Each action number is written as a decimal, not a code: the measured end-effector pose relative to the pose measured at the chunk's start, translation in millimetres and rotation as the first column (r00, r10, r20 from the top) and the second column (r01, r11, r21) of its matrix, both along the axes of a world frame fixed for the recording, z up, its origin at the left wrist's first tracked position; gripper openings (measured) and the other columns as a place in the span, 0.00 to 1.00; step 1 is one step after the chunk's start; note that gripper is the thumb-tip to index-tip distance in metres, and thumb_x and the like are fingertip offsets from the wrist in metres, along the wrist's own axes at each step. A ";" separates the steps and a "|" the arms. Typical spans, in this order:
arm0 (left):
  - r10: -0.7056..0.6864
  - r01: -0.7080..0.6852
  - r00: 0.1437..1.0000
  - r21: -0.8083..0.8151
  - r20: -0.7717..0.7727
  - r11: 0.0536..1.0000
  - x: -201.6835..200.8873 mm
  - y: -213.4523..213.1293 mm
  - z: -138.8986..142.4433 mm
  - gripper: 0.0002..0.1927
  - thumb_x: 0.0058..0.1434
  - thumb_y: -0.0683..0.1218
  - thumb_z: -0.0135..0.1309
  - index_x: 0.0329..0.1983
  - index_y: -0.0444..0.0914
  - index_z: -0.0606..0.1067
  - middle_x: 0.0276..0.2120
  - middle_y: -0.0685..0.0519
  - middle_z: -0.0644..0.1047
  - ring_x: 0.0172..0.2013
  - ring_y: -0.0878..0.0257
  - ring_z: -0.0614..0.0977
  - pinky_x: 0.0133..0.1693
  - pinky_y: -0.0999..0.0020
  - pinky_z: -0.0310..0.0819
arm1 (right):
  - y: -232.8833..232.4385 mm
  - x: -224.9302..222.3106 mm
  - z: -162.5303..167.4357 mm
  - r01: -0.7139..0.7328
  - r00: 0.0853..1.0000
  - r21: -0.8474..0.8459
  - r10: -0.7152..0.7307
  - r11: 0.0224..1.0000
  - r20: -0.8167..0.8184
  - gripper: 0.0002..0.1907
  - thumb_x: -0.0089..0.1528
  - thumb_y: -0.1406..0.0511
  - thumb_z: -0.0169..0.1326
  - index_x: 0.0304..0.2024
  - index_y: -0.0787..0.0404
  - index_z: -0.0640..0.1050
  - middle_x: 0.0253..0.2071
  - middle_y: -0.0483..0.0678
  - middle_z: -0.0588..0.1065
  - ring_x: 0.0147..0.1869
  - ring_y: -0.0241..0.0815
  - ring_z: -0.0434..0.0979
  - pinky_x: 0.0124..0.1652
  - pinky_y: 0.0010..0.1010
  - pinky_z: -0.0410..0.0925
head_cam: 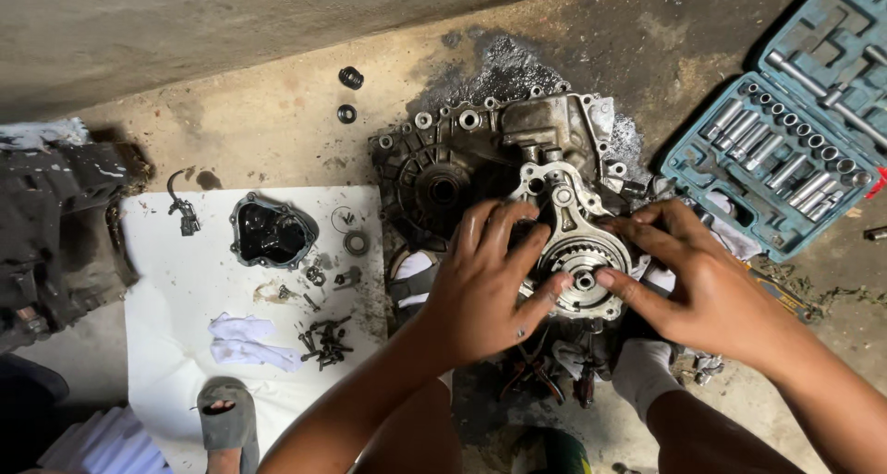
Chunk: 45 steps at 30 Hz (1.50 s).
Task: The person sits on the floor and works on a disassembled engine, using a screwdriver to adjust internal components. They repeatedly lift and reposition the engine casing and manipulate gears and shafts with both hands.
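— What did we have in front of us, biggest thing first?

— The concrete floor (277, 114), oily in the middle, and on it the white sheet (166, 280) at our left. Next came the aluminium gearbox housing (480, 151) lying flat on the dark stain, then the blue socket set case (785, 132) open at our upper right, well apart from the sheet.

— And our hands?

— Both were on the gear plate (577, 252), a pale metal piece with a toothed ring that sat on the housing's right half. Our left hand (485, 289) curled over its left edge, fingers bent and thumb tip pressing near the centre hub. Our right hand (698, 285) gripped the right edge, thumb meeting the other at the hub.

— The smaller bits?

— On the sheet lay a black cover (271, 232), a crumpled white rag (242, 340), and a heap of bolts (325, 340) just beside it.
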<state>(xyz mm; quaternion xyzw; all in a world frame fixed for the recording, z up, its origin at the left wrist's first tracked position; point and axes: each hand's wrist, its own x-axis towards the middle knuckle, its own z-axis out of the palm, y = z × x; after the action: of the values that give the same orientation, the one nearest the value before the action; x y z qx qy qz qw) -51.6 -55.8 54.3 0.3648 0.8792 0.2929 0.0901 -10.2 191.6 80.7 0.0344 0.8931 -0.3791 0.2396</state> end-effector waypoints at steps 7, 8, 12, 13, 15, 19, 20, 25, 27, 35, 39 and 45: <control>-0.021 -0.048 0.969 0.268 0.247 0.962 -6.9 10.9 -28.2 0.24 0.68 0.52 0.57 0.50 0.25 0.71 0.58 0.37 0.68 0.61 0.45 0.66 0.61 0.49 0.64 | 8.4 -16.5 -19.9 -0.074 0.995 -0.045 0.077 0.996 0.065 0.33 0.56 0.49 0.63 0.53 0.68 0.79 0.54 0.61 0.77 0.56 0.57 0.79 0.55 0.48 0.72; -0.007 -0.071 0.966 0.290 0.259 0.954 -5.1 13.2 -30.9 0.22 0.68 0.51 0.58 0.49 0.26 0.70 0.57 0.37 0.68 0.60 0.45 0.67 0.61 0.50 0.64 | 8.9 -17.6 -22.0 -0.071 0.994 -0.053 0.075 0.996 0.076 0.34 0.56 0.48 0.63 0.53 0.69 0.79 0.55 0.62 0.77 0.57 0.58 0.79 0.56 0.48 0.71; 0.008 -0.102 0.972 0.391 0.234 0.915 -2.6 12.9 -32.9 0.20 0.67 0.48 0.58 0.50 0.27 0.68 0.57 0.38 0.68 0.61 0.46 0.67 0.61 0.50 0.65 | 10.0 -18.3 -27.2 -0.111 0.989 0.027 0.108 0.993 0.099 0.39 0.56 0.46 0.63 0.58 0.69 0.78 0.61 0.65 0.73 0.64 0.62 0.73 0.59 0.50 0.66; -0.002 -0.087 0.975 0.387 0.223 0.918 -3.1 11.7 -32.1 0.20 0.67 0.48 0.59 0.50 0.28 0.68 0.56 0.38 0.68 0.60 0.46 0.68 0.60 0.51 0.65 | 10.4 -17.8 -28.0 -0.131 0.988 0.051 0.126 0.990 0.087 0.39 0.56 0.46 0.63 0.58 0.69 0.78 0.61 0.65 0.73 0.64 0.62 0.72 0.60 0.49 0.65; -0.020 -0.066 0.975 0.374 0.220 0.925 -4.1 8.1 -29.4 0.18 0.67 0.47 0.60 0.49 0.29 0.69 0.56 0.40 0.69 0.60 0.46 0.69 0.60 0.51 0.66 | 11.0 -16.8 -28.9 -0.172 0.979 0.080 0.161 0.982 0.122 0.39 0.57 0.44 0.61 0.57 0.70 0.78 0.62 0.64 0.72 0.64 0.61 0.73 0.62 0.47 0.65; -0.001 -0.082 0.974 0.354 0.227 0.932 -3.9 7.4 -28.5 0.18 0.69 0.47 0.59 0.51 0.29 0.68 0.55 0.40 0.69 0.58 0.47 0.69 0.60 0.53 0.67 | 9.9 -15.9 -26.0 -0.195 0.980 0.069 0.192 0.978 0.047 0.36 0.59 0.46 0.59 0.54 0.70 0.79 0.62 0.66 0.71 0.64 0.63 0.72 0.60 0.47 0.65; -0.002 -0.077 0.979 0.375 0.204 0.924 -2.8 8.6 -29.6 0.19 0.69 0.47 0.59 0.51 0.29 0.68 0.56 0.39 0.69 0.58 0.47 0.69 0.60 0.52 0.66 | 8.9 -16.1 -24.1 -0.189 0.981 0.057 0.191 0.980 -0.030 0.35 0.58 0.48 0.60 0.53 0.70 0.80 0.62 0.67 0.71 0.65 0.66 0.71 0.59 0.48 0.64; 0.003 -0.141 0.948 0.413 0.318 0.900 3.6 10.9 -35.3 0.18 0.70 0.47 0.56 0.51 0.29 0.67 0.57 0.39 0.68 0.59 0.48 0.69 0.60 0.53 0.66 | 1.9 -15.6 -11.5 -0.020 0.995 -0.001 0.020 1.000 0.100 0.34 0.56 0.48 0.61 0.55 0.66 0.80 0.58 0.59 0.76 0.59 0.57 0.79 0.56 0.43 0.70; -0.003 -0.129 0.956 0.429 0.294 0.894 3.3 10.4 -35.1 0.19 0.70 0.48 0.56 0.52 0.28 0.67 0.57 0.38 0.67 0.60 0.47 0.68 0.61 0.52 0.65 | -0.4 -15.6 -7.7 -0.029 0.999 -0.006 0.030 1.000 0.024 0.32 0.57 0.50 0.61 0.54 0.68 0.81 0.57 0.62 0.76 0.59 0.59 0.77 0.55 0.45 0.70; -0.027 -0.055 0.966 0.307 0.256 0.950 -6.1 7.2 -11.9 0.16 0.72 0.48 0.54 0.50 0.29 0.69 0.53 0.39 0.69 0.56 0.45 0.70 0.59 0.51 0.65 | -2.7 -3.8 -6.9 -0.177 0.943 0.216 0.228 0.960 -0.242 0.25 0.58 0.54 0.57 0.45 0.71 0.82 0.53 0.67 0.76 0.56 0.66 0.79 0.47 0.44 0.75; 0.000 -0.023 0.994 0.214 0.105 0.977 -2.2 7.6 -6.5 0.14 0.72 0.47 0.52 0.50 0.29 0.69 0.51 0.41 0.70 0.55 0.44 0.70 0.61 0.48 0.64 | -3.5 8.5 -19.0 -0.087 0.981 0.197 0.118 0.977 -0.152 0.26 0.61 0.53 0.58 0.52 0.68 0.81 0.55 0.67 0.76 0.50 0.65 0.80 0.44 0.45 0.75; -0.004 -0.068 0.973 0.304 0.231 0.950 -1.1 12.2 -14.1 0.12 0.71 0.44 0.50 0.47 0.28 0.67 0.49 0.38 0.70 0.55 0.42 0.69 0.60 0.46 0.63 | -5.2 17.9 -32.5 -0.047 0.954 0.027 0.053 0.999 -0.295 0.21 0.62 0.57 0.56 0.47 0.70 0.81 0.51 0.65 0.78 0.56 0.67 0.79 0.51 0.47 0.73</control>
<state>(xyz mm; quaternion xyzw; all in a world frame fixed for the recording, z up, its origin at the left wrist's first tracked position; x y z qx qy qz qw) -52.6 -43.6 40.2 0.3241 0.8119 0.4685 0.1274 7.8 186.3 48.2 -0.0427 0.9232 -0.3650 0.1124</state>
